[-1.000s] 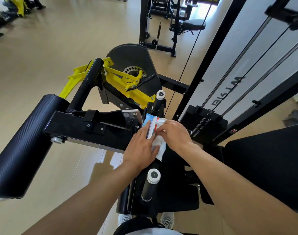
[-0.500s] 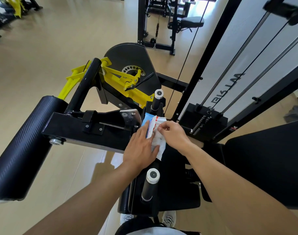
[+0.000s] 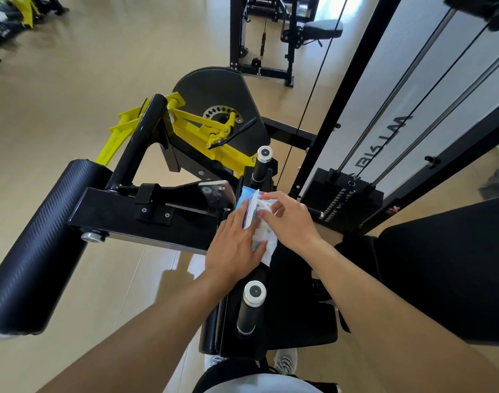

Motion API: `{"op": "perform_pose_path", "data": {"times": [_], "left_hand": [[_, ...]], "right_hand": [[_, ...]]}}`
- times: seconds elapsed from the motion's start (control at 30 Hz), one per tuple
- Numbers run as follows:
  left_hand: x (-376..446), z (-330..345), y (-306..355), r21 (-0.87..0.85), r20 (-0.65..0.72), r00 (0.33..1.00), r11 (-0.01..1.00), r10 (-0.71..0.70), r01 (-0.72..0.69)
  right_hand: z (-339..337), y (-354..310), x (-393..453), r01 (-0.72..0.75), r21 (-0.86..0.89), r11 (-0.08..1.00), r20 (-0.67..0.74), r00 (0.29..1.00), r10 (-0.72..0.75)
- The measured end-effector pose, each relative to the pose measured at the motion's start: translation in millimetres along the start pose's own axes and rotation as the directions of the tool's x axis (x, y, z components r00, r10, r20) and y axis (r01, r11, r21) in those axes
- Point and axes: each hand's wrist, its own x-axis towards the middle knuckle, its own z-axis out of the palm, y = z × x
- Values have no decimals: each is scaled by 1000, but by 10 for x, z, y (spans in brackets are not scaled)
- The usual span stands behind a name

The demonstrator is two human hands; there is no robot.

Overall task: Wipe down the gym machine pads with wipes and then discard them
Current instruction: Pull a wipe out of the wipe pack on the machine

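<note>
Head view shows me the wipes pack as my landmark; it lies on the black frame of the gym machine, between two upright grip handles. My left hand lies flat on the near left side of the pack with the fingers stretched and close together, pressing it down. My right hand is over the far right side of the pack; its thumb and first finger are pinching a white wipe at the opening of the pack, and the other fingers are loosely curled. The wipe is crumpled and one part hangs down below the pack, toward me. Left of the pack, well apart, I see the long black roller pad. Right of the pack is a wide black seat pad. Behind the pack stand the yellow lever and the weight stack.
</note>
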Motion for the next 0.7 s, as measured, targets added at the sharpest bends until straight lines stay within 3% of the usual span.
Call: {"op": "perform_pose_path", "data": {"times": [0.1, 0.17, 0.43, 0.7], "left_hand": [[6, 13, -8, -14, -8, 1000, 1000, -2, 1], [11, 19, -10, -34, -11, 1000, 999, -18, 17], [8, 46, -26, -26, -53, 999, 1000, 9, -10], [11, 39, -20, -4, -54, 998, 1000, 11, -11]], "right_hand": [[-33, -20, 45, 19, -230, 973, -26, 999, -26], [-45, -11, 45, -2, -257, 966, -50, 999, -11], [-19, -1, -91, 64, 165, 984, -132, 990, -42], [102, -10, -190, 178, 309, 934, -339, 938, -66]]}}
